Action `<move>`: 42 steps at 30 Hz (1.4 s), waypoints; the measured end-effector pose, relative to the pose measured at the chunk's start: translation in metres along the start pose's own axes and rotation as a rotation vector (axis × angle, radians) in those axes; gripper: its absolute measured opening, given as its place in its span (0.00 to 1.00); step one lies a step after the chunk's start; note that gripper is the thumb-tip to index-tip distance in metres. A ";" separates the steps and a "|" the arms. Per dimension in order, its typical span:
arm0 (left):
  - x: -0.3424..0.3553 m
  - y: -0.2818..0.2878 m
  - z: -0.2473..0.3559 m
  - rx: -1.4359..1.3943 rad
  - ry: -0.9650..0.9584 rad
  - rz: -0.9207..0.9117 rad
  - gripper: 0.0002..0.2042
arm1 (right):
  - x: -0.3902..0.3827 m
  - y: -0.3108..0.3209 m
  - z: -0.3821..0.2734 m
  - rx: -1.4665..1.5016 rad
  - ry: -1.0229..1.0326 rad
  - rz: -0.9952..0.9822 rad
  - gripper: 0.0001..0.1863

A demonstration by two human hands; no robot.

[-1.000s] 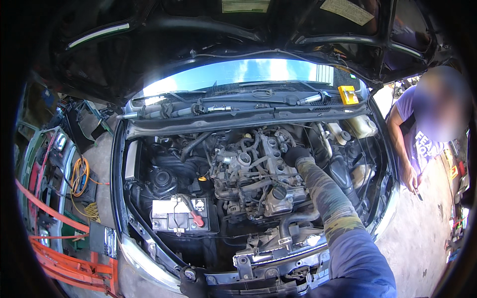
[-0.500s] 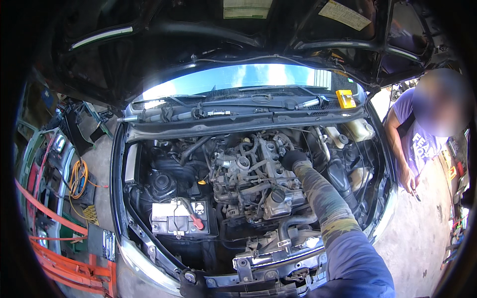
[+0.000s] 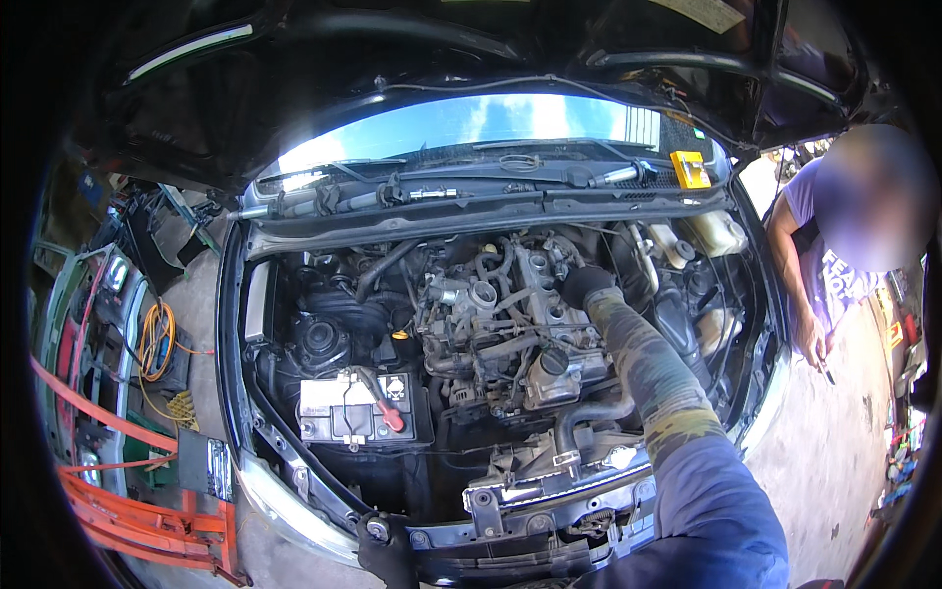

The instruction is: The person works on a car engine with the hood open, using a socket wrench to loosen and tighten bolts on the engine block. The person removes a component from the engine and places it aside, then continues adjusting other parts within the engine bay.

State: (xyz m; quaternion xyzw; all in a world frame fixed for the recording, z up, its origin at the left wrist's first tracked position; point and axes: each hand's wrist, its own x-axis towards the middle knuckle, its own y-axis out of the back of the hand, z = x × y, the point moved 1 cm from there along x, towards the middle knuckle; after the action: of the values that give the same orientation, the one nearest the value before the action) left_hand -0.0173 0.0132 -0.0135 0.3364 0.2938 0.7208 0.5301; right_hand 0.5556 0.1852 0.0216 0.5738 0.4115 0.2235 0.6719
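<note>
My right hand (image 3: 587, 287), in a black glove, reaches in over the top of the engine (image 3: 510, 324). It is at the right side of the silver valve cover (image 3: 540, 309), with its fingers hidden by the hand itself. A black oil filler cap (image 3: 553, 362) sits nearer to me on the engine. At the front edge of the engine bay, my left hand (image 3: 388, 555), also black-gloved, is closed beside the front panel (image 3: 442, 542). A small round metal piece (image 3: 377, 529) shows at its fingers; its kind is unclear.
A battery (image 3: 353, 407) with a red terminal cover stands at the left. Metal tools (image 3: 432, 194) and a yellow box (image 3: 691, 170) lie below the windshield. Overhead is the raised hood (image 3: 422, 59). A person (image 3: 834, 236) stands at the right; orange metal stands (image 3: 147, 525) are at the left.
The view has tipped slightly, so the engine bay sits higher in the picture. More of my left hand shows at the front edge. My right hand stays at about the same engine spot.
</note>
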 end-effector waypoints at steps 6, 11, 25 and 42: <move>0.000 0.001 -0.007 0.072 -0.058 -0.060 0.09 | 0.016 -0.008 0.000 -0.070 0.275 -0.035 0.40; -0.002 0.000 -0.004 -0.075 0.030 -0.086 0.11 | -0.004 0.002 0.008 0.024 0.022 -0.005 0.25; 0.000 0.000 0.000 -0.007 -0.009 -0.017 0.09 | 0.003 0.005 0.001 -0.139 0.126 -0.079 0.28; 0.001 0.002 0.006 -0.030 0.021 -0.045 0.09 | -0.020 0.004 0.001 -0.067 0.223 0.060 0.22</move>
State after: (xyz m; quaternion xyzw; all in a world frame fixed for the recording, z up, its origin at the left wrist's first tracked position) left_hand -0.0143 0.0140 -0.0084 0.3140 0.2958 0.7167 0.5479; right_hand 0.5457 0.1696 0.0312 0.5348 0.4587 0.3195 0.6337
